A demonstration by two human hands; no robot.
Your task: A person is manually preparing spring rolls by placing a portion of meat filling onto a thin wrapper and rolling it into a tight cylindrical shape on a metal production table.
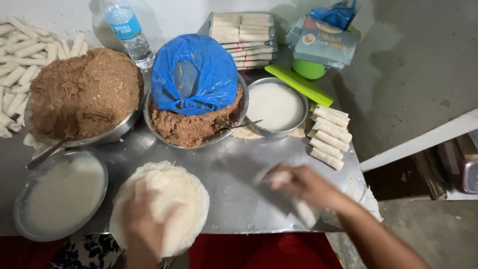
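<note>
My left hand (144,224) rests flat on a round stack of thin white wrappers (169,192) at the near edge of the metal table (234,169). My right hand (303,187), blurred by motion, holds a single thin white wrapper (304,211) just above the table on the near right. Behind it lies a row of several rolled white spring rolls (329,137). A metal bowl of brown filling (191,127), half covered by a blue plastic bag (194,72), sits in the middle with a spoon in it.
A large heap of brown filling (84,92) fills a bowl at left, with many finished rolls (20,55) behind. Two bowls of white paste (275,105) (62,194), a water bottle (127,30), packed wrappers (246,40), a green cup (307,69) and lid stand around.
</note>
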